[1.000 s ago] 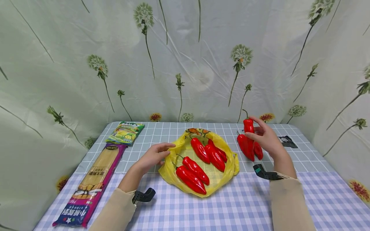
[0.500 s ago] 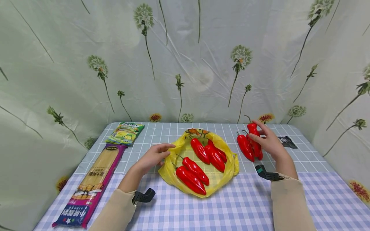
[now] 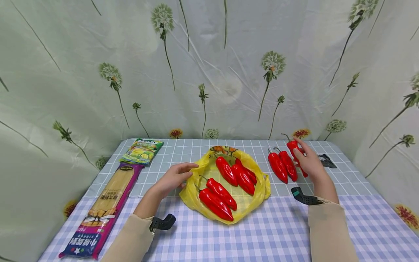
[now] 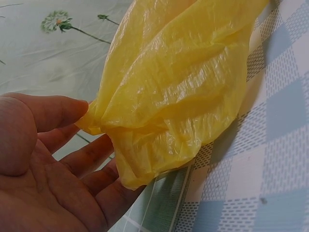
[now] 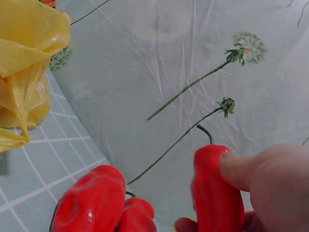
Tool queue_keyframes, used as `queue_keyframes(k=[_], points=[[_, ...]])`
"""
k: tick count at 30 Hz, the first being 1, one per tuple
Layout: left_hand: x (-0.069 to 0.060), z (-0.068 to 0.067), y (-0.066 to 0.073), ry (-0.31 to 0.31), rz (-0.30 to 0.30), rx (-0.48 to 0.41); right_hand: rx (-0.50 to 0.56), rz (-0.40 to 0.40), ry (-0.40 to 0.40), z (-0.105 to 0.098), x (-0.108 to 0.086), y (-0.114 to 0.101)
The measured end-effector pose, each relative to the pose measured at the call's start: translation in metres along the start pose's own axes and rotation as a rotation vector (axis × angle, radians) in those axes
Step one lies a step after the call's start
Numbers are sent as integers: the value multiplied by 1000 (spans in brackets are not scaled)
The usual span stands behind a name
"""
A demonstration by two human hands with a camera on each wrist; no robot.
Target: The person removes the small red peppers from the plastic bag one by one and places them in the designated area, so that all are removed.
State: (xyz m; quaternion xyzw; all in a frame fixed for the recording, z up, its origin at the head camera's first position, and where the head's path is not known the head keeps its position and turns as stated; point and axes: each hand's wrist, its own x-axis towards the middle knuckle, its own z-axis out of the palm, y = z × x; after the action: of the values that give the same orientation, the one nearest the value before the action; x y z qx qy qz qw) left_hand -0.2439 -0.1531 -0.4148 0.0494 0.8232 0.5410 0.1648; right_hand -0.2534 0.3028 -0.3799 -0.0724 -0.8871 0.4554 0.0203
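My left hand (image 3: 175, 178) pinches the left rim of a yellow plastic bag (image 4: 174, 96) between thumb and fingers. Several red peppers lie inside the open bag, among them a front one (image 3: 214, 204) and a back one (image 3: 226, 171). Over at the right, my right hand (image 3: 309, 160) holds a red pepper (image 5: 215, 188) by its upper part, the green stem pointing up. Just left of it, two more red peppers lie side by side on the cloth, one on the left (image 3: 277, 167) and one on the right (image 3: 288, 166). The held pepper's lower side is partly hidden by the fingers.
A long purple pack of pasta (image 3: 104, 207) lies on the left, with a green and yellow snack bag (image 3: 142, 151) behind it. Beyond my right hand is a small black packet (image 3: 325, 161). A flowered curtain (image 3: 209, 72) hangs behind the checked tablecloth (image 3: 262, 240).
My right hand has moved right and down with its pepper, from above the two lying peppers to their right side. The left hand and the bag have stayed still.
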Motion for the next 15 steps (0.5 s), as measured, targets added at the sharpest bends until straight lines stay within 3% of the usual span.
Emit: queue_keyframes(k=[7, 15], points=[[1, 0, 0, -4, 1, 2, 10, 27, 41, -1, 2, 4], [0, 0, 0, -1, -2, 7, 27, 83, 8, -2, 4, 8]])
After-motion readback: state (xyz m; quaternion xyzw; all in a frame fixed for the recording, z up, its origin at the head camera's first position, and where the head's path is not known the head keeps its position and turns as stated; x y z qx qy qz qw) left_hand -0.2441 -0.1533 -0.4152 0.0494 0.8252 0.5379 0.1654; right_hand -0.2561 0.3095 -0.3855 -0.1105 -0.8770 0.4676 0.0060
